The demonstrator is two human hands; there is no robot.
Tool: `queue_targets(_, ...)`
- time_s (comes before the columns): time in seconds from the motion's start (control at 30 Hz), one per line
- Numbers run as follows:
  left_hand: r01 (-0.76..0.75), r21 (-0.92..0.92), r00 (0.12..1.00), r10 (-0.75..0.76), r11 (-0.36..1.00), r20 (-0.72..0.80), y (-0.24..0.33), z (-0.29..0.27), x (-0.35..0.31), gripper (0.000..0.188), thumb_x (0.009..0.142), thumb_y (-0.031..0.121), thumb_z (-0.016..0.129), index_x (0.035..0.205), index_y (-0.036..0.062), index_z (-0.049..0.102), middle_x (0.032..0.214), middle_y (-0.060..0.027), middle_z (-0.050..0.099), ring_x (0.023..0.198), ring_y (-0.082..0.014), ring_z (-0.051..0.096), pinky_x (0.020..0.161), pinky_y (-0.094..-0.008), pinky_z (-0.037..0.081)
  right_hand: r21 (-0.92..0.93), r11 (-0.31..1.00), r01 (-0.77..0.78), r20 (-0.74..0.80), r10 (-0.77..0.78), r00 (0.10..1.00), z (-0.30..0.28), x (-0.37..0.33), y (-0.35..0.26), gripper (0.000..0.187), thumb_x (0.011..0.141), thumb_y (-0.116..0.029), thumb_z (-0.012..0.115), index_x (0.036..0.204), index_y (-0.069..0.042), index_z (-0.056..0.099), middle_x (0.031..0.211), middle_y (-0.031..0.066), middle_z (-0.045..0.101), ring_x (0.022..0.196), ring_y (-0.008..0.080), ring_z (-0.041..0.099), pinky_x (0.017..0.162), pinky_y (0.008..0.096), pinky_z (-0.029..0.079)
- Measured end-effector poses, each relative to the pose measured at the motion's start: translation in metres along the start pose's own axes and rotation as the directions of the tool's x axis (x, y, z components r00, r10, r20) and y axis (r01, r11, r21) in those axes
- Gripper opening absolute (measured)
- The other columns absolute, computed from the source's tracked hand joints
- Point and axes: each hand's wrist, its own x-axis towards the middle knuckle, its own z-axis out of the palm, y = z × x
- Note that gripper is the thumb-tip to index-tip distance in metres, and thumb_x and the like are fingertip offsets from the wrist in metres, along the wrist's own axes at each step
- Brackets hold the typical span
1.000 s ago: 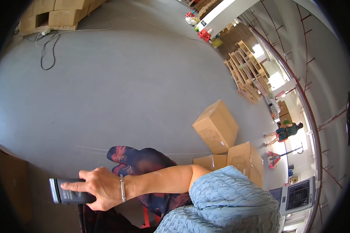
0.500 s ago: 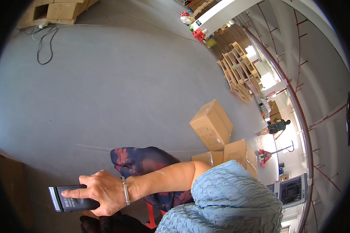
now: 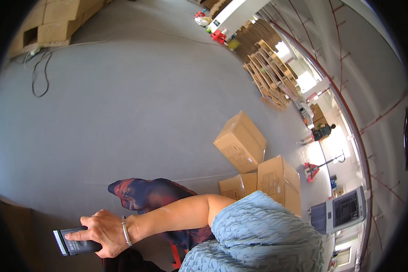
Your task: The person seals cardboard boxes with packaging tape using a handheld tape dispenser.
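Note:
A black electric hair clipper (image 3: 84,247) with a toothed silver blade lies in my right hand (image 3: 105,233), low at the left of the view. One finger stretches along the clipper's body, and the others curl about it. The underside of this grip is hidden. My bare forearm (image 3: 167,217), with a light bracelet (image 3: 126,231) at the wrist, reaches in from a pale blue textured sleeve (image 3: 263,231). Beneath the arm is dark, red-patterned cloth (image 3: 149,192) over my leg. My left hand does not show.
Cardboard boxes (image 3: 241,140) stand on the grey floor (image 3: 122,113) beside me. Brown boxes (image 3: 54,31) and a loose dark cable (image 3: 40,81) are at the upper left. Pallets (image 3: 272,75), a red pallet jack (image 3: 312,172), an air cooler (image 3: 347,210) and a distant person (image 3: 323,131) appear at the right.
My right hand, still around the hair clipper, has shifted slightly left and down in the view. The whole view has turned a little, and the distant person has changed posture.

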Motion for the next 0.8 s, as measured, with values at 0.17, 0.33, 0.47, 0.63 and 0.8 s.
queue_targets(0.17,-0.008,-0.142,0.993,0.025,0.990,0.114,0.075,-0.013,0.030,0.037,0.100,0.040,0.045,0.098,0.0126,0.068,0.093,-0.0084,0.070,0.088,-0.0325,0.066,0.076,-0.0505,0.054,0.094,0.996,-0.012,-0.102,0.021,0.995,-0.019,-0.011,-0.012,0.081,0.063,-0.019,0.076,0.142,-0.018,0.059,0.084,0.0174,0.057,0.068,0.0331,0.063,0.063,0.0441,0.054)
queue_targets(0.33,0.187,0.060,0.928,-0.197,0.980,0.316,0.016,-0.157,-0.072,0.032,0.101,0.034,0.045,0.106,0.0143,0.070,0.101,-0.0078,0.074,0.096,-0.0331,0.070,0.080,-0.0506,0.056,0.256,0.961,0.101,-0.296,-0.022,0.955,-0.055,-0.018,-0.010,0.073,0.068,-0.023,0.072,0.140,-0.018,0.060,0.098,0.0194,0.068,0.081,0.0371,0.065,0.076,0.0460,0.055)
queue_targets(0.47,0.443,0.380,0.644,-0.583,0.812,0.496,0.183,-0.234,-0.016,0.026,0.095,0.027,0.051,0.102,0.0182,0.075,0.103,-0.0086,0.076,0.099,-0.0330,0.073,0.082,-0.0456,0.059,0.614,0.779,-0.123,-0.177,0.289,0.941,-0.124,-0.024,0.009,0.062,0.077,-0.016,0.071,0.137,-0.005,0.061,0.123,0.0119,0.071,0.105,0.0153,0.068,0.094,0.0297,0.052)
queue_targets(0.63,0.471,0.261,0.700,-0.537,0.842,0.471,0.286,-0.269,-0.051,0.020,0.079,0.016,0.059,0.088,0.0088,0.076,0.092,-0.0203,0.073,0.091,-0.0376,0.072,0.081,-0.0466,0.058,0.900,0.402,0.169,-0.331,0.377,0.865,-0.138,-0.011,0.028,0.064,0.077,-0.006,0.075,0.139,0.001,0.058,0.123,0.0130,0.068,0.106,0.0166,0.064,0.094,0.0288,0.050)
queue_targets(0.8,0.410,0.077,0.847,-0.411,0.909,0.337,0.347,-0.297,-0.128,0.012,0.079,0.014,0.060,0.076,0.0053,0.067,0.068,-0.0192,0.068,0.068,-0.0394,0.069,0.066,-0.0496,0.055,0.930,0.291,0.226,-0.345,0.472,0.811,-0.141,0.001,0.066,0.072,0.077,-0.009,0.077,0.142,0.006,0.052,0.133,0.0151,0.063,0.117,0.0214,0.061,0.104,0.0308,0.044)
